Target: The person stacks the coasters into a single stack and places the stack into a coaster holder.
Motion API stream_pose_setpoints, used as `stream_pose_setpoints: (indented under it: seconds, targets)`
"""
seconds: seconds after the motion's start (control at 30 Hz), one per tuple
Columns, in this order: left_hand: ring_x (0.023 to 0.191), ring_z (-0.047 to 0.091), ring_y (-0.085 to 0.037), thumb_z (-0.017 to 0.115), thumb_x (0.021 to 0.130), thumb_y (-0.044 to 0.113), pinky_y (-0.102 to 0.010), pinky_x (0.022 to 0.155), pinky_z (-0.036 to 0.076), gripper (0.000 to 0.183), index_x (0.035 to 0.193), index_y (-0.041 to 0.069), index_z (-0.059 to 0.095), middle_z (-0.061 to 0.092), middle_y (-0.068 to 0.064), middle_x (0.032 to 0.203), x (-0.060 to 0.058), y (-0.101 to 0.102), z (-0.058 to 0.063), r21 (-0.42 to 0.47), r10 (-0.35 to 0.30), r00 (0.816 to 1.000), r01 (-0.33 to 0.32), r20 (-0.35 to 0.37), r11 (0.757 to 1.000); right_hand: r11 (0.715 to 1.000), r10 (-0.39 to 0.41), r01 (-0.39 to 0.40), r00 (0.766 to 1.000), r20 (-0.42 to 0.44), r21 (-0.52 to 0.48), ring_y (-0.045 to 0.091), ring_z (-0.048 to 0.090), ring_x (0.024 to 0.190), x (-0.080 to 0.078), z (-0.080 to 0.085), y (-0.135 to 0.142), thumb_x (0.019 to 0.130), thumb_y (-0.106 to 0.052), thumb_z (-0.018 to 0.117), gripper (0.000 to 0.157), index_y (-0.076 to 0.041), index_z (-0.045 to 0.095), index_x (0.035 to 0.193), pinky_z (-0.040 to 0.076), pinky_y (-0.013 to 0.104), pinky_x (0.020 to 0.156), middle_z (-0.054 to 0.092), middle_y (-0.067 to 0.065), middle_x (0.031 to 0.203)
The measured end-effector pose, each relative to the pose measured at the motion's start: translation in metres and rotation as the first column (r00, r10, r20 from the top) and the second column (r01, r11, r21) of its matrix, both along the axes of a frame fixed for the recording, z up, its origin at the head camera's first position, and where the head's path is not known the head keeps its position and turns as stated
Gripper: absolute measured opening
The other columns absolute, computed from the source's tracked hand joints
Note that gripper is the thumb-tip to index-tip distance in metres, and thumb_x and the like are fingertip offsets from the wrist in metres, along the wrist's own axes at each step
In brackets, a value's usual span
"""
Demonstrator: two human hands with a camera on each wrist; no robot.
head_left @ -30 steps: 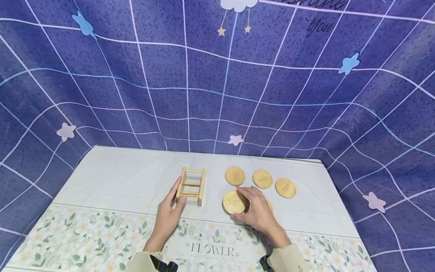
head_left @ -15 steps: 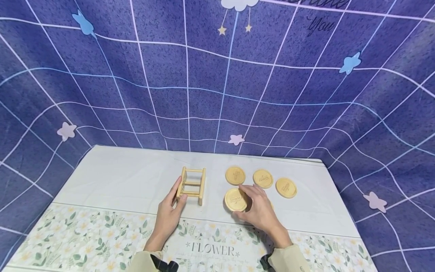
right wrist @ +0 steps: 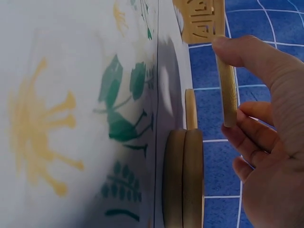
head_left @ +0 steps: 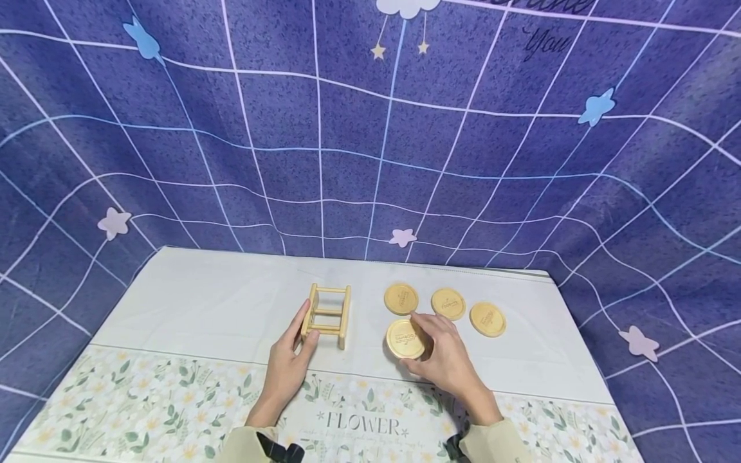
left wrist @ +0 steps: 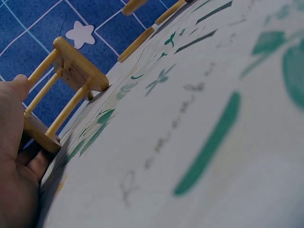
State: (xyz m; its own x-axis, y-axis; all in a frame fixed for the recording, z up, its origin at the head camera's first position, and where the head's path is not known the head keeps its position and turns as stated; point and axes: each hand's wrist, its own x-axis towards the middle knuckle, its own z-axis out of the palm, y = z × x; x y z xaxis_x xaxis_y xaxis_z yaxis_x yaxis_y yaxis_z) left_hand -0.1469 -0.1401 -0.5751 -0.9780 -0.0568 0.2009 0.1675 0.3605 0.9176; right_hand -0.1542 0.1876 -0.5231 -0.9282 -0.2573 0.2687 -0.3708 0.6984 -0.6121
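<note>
My left hand (head_left: 287, 363) grips the left side of a small wooden coaster rack (head_left: 344, 321) with thin crossbars, standing on the white cloth. In the left wrist view the thumb lies along the near side of the rack (left wrist: 71, 102). My right hand (head_left: 442, 357) pinches a round wooden coaster (head_left: 405, 339) by its edge, thumb on one side and fingers on the other. The right wrist view shows this coaster (right wrist: 227, 90) edge-on and raised off the cloth. Below it there, two coasters (right wrist: 183, 178) lie one on the other; my right hand covers that spot in the head view.
Behind my right hand lie three more coasters: one at left (head_left: 401, 299), one in the middle (head_left: 448, 304) and one at right (head_left: 487, 319). A flowered cloth strip (head_left: 173, 405) runs along the front. A blue gridded curtain (head_left: 347, 128) hangs at the back.
My right hand has moved slightly to the right and away from me with the coaster, hiding the coaster edge that showed beside it. The left hand and rack have stayed put.
</note>
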Motion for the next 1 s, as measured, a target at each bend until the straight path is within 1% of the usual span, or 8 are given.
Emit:
stream_pose_setpoints:
  seconds: [0.17,0.4,0.47,0.6,0.7,0.83,0.9,1.0]
  targets:
    - [0.162,0.04,-0.028,0.062,0.116,0.032,-0.007,0.125,0.028,0.067,0.176,0.021,0.035,0.038,-0.002,0.178,0.0,-0.001,0.001,-0.005,0.002,1.0,-0.002,0.001,1.0,1.0,0.006,-0.006,1.0,-0.022,0.005,0.048,0.054,0.148,0.0,0.0,0.002,0.069,-0.019,0.108,0.093,-0.001,0.067,0.151,0.04,0.067,0.129,0.071,0.014,0.146]
    - [0.163,0.04,-0.027,0.062,0.116,0.031,-0.006,0.125,0.027,0.067,0.177,0.025,0.034,0.037,-0.002,0.178,-0.001,0.0,0.0,0.002,-0.003,1.0,0.003,0.001,1.0,1.0,0.012,-0.011,0.999,-0.043,0.009,0.048,0.055,0.146,0.001,0.001,0.005,0.068,-0.017,0.108,0.093,0.0,0.067,0.15,0.041,0.067,0.128,0.071,0.014,0.145]
    - [0.163,0.04,-0.028,0.062,0.116,0.031,-0.006,0.125,0.027,0.066,0.177,0.024,0.034,0.038,-0.002,0.178,0.0,0.0,0.0,0.005,-0.004,1.0,0.004,-0.004,1.0,1.0,0.014,-0.014,0.999,-0.05,0.005,0.049,0.056,0.146,0.002,0.002,0.006,0.068,-0.017,0.108,0.094,0.0,0.067,0.15,0.041,0.067,0.128,0.072,0.015,0.144]
    - [0.163,0.04,-0.027,0.062,0.116,0.031,-0.006,0.125,0.027,0.066,0.177,0.026,0.034,0.038,-0.002,0.178,0.0,0.0,0.0,0.005,-0.004,1.0,0.004,-0.006,1.0,1.0,0.016,-0.016,0.998,-0.065,0.001,0.048,0.057,0.144,0.002,0.002,0.009,0.068,-0.015,0.108,0.094,0.002,0.066,0.15,0.041,0.067,0.128,0.072,0.015,0.144]
    - [0.162,0.04,-0.028,0.062,0.117,0.031,-0.006,0.124,0.027,0.066,0.176,0.025,0.035,0.038,-0.003,0.178,0.0,0.0,0.0,-0.001,0.0,1.0,0.0,-0.01,1.0,1.0,0.017,-0.017,0.997,-0.075,0.002,0.047,0.057,0.144,0.003,0.0,0.011,0.068,-0.015,0.108,0.094,0.002,0.066,0.15,0.043,0.066,0.127,0.072,0.015,0.144]
    - [0.162,0.041,-0.031,0.061,0.117,0.03,-0.006,0.124,0.027,0.065,0.176,0.021,0.036,0.039,-0.005,0.178,0.0,0.0,0.0,-0.006,0.003,1.0,-0.003,-0.018,1.0,1.0,0.016,-0.016,0.997,-0.078,0.003,0.045,0.058,0.143,0.004,-0.002,0.015,0.068,-0.015,0.107,0.093,0.003,0.066,0.15,0.045,0.065,0.125,0.071,0.014,0.144]
    - [0.162,0.041,-0.03,0.061,0.117,0.03,-0.005,0.124,0.027,0.066,0.176,0.022,0.035,0.039,-0.004,0.178,0.0,0.0,0.0,-0.007,0.003,1.0,-0.003,-0.015,1.0,1.0,0.01,-0.01,0.997,-0.076,0.006,0.044,0.058,0.143,0.004,-0.002,0.016,0.068,-0.014,0.107,0.093,0.003,0.066,0.15,0.046,0.064,0.124,0.071,0.014,0.144]
    - [0.162,0.041,-0.028,0.062,0.117,0.031,-0.006,0.124,0.027,0.066,0.176,0.026,0.035,0.039,-0.002,0.178,0.0,-0.001,-0.001,-0.004,0.003,1.0,-0.003,-0.005,1.0,1.0,0.002,-0.001,0.998,-0.067,0.011,0.042,0.059,0.142,0.005,-0.002,0.018,0.068,-0.014,0.108,0.093,0.002,0.066,0.15,0.047,0.063,0.123,0.071,0.015,0.145]
